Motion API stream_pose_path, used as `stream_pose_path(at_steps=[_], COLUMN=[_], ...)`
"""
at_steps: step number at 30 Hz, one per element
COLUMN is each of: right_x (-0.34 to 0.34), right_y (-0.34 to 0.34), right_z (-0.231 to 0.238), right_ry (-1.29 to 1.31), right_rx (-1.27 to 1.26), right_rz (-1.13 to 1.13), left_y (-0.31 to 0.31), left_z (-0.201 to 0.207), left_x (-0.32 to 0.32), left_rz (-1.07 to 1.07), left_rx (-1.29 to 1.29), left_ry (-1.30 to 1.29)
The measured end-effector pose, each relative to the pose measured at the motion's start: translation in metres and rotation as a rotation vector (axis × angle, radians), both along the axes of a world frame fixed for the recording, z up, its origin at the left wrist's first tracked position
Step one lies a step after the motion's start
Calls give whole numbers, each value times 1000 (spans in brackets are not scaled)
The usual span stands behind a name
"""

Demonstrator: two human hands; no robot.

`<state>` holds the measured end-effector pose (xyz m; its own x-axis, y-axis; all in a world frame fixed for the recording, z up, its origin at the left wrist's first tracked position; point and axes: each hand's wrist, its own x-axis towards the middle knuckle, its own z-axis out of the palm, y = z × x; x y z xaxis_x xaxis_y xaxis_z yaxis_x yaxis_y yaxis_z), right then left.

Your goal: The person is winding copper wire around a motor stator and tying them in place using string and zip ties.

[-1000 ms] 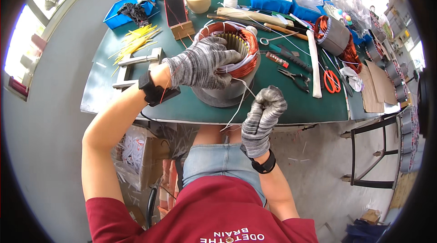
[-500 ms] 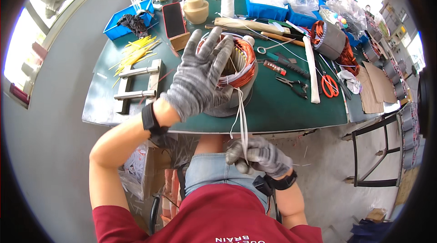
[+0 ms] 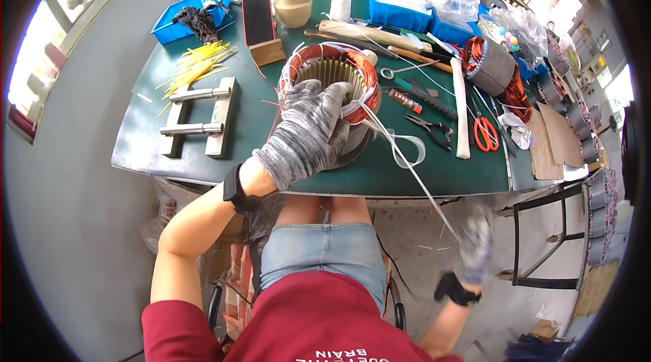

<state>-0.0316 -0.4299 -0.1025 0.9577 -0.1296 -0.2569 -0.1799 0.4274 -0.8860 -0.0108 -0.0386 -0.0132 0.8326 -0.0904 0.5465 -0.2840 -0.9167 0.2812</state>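
Note:
A motor stator [image 3: 368, 84] with copper windings stands upright at the table's near edge, its slotted bore facing up. My gloved left hand [image 3: 305, 132] grips the near left rim of its winding, fingers bent over the edge. From the winding's near right side a white lacing cord [image 3: 422, 184] runs taut, down and right, to my right hand [image 3: 477, 243]. That hand is out past the table edge and smeared by motion, but the cord ends in it. A loose white loop [image 3: 415, 150] curls beside the cord. The stator's near side is partly hidden by my left hand.
Left lie a metal frame [image 3: 215, 121], yellow strips [image 3: 194, 67] and a blue bin [image 3: 166, 28]. A phone [image 3: 258, 19] leans on a wooden block. Right are pliers [image 3: 434, 132], red-handled scissors [image 3: 485, 133], a white roll [image 3: 462, 111] and another wound stator [image 3: 489, 67].
My left hand has come down from above the stator onto its near rim. My right hand has swung out to the right, drawing the white cord into a taut slant.

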Motion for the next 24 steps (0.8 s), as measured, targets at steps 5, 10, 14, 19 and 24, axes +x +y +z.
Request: stream_pose_path(at_steps=[5, 10, 14, 19, 24], right_x=[-135, -29, 33, 35, 37], right_y=[-279, -9, 196, 220, 194], right_z=[-168, -47, 66, 50, 74], right_ry=[-197, -382, -1018, -325, -591], right_rx=[-1397, -803, -1194, -156, -92], right_rz=[-230, -181, 133, 634, 979], left_y=[13, 16, 9, 6, 7], left_z=[8, 23, 19, 5, -12], left_x=[11, 9, 7, 3, 6], left_rz=[-252, -176, -126, -97, -72], left_rx=[74, 456, 554, 648, 387], left_ry=[34, 251, 209, -39, 28])
